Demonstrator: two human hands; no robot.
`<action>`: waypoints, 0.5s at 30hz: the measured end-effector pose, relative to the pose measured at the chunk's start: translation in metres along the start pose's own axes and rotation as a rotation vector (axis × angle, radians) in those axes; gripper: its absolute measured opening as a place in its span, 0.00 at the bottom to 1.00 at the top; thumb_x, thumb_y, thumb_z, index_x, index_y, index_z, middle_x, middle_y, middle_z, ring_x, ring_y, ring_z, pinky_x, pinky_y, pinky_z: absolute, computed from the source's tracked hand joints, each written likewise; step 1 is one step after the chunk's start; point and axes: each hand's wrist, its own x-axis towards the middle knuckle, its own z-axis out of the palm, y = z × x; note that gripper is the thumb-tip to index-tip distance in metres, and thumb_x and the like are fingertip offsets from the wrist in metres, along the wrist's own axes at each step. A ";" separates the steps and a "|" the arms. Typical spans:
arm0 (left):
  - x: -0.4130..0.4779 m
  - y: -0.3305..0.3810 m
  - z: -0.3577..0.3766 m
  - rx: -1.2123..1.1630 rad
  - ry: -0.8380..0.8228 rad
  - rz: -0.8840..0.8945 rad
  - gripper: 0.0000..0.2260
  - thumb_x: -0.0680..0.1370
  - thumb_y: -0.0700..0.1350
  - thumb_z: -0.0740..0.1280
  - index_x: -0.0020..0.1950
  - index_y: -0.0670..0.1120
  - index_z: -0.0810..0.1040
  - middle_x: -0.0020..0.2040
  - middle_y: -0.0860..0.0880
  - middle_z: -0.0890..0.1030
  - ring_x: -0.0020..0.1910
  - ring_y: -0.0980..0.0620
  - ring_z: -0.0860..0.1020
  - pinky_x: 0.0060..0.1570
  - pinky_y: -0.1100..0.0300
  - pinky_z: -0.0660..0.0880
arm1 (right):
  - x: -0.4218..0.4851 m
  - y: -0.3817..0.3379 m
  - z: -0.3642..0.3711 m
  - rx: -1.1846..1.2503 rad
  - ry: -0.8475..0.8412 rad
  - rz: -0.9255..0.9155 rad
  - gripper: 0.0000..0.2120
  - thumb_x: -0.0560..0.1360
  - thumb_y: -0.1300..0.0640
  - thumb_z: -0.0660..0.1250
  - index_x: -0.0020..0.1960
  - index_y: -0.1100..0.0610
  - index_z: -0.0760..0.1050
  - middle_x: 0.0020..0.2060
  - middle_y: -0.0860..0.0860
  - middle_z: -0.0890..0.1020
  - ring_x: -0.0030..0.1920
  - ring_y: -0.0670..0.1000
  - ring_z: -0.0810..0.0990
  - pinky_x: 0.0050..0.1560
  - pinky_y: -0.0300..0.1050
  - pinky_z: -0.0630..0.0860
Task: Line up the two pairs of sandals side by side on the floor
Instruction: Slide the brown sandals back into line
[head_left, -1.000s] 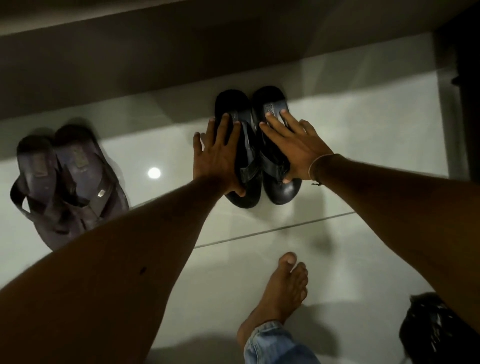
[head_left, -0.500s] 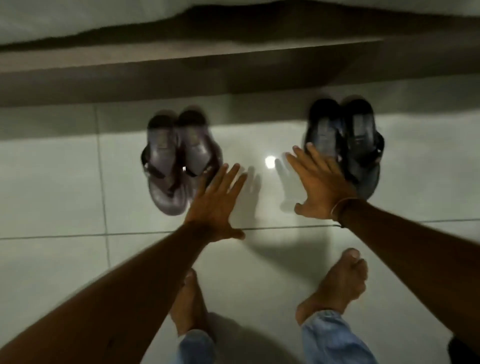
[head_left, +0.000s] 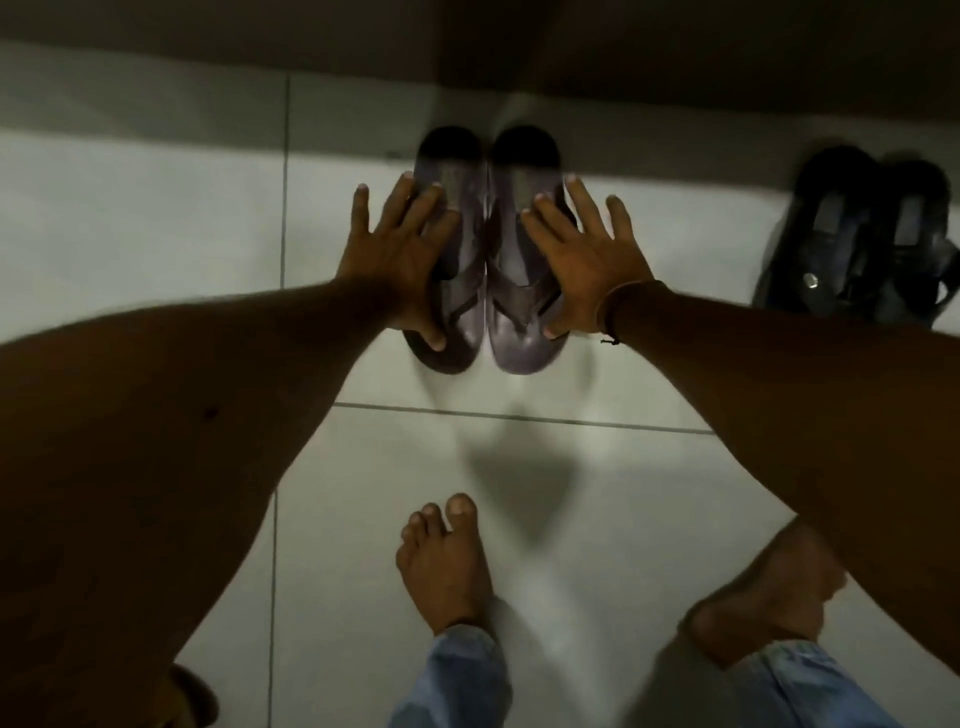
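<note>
A brown pair of sandals (head_left: 488, 249) lies side by side on the pale tiled floor, toes pointing away from me. My left hand (head_left: 400, 260) rests flat against the outer side of the left brown sandal, fingers spread. My right hand (head_left: 582, 260) lies the same way on the outer side of the right one, so the pair sits squeezed between both palms. A black pair of sandals (head_left: 862, 239) lies at the far right, apart from the brown pair, with no hand near it.
A dark wall base (head_left: 467, 57) runs along the far side just beyond the sandals' toes. My two bare feet (head_left: 441, 566) in blue jeans stand on the tiles (head_left: 130, 218) below the hands. Tile joints cross the floor.
Both hands left the black pair and crossed to the brown pair, now pressing its two sides. The view swung so the brown pair is central and the black pair sits right.
</note>
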 end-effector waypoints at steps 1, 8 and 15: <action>0.001 0.003 0.004 -0.004 -0.008 0.000 0.72 0.54 0.75 0.80 0.86 0.52 0.43 0.87 0.45 0.43 0.85 0.40 0.38 0.79 0.31 0.37 | 0.001 -0.001 0.002 -0.008 0.001 0.011 0.66 0.61 0.33 0.78 0.84 0.51 0.41 0.84 0.53 0.43 0.82 0.62 0.37 0.79 0.69 0.44; -0.006 -0.001 0.024 -0.068 0.001 0.015 0.71 0.57 0.72 0.81 0.85 0.50 0.41 0.87 0.44 0.41 0.85 0.40 0.39 0.80 0.32 0.41 | -0.008 -0.015 0.010 0.014 0.009 0.045 0.63 0.62 0.34 0.79 0.84 0.52 0.46 0.84 0.55 0.47 0.82 0.63 0.40 0.79 0.71 0.46; -0.029 -0.003 0.034 -0.108 0.029 0.057 0.71 0.56 0.72 0.81 0.85 0.51 0.41 0.87 0.44 0.42 0.85 0.39 0.40 0.80 0.31 0.43 | -0.024 -0.033 0.019 0.040 -0.028 0.065 0.64 0.62 0.37 0.80 0.84 0.52 0.45 0.84 0.55 0.46 0.82 0.62 0.39 0.79 0.71 0.45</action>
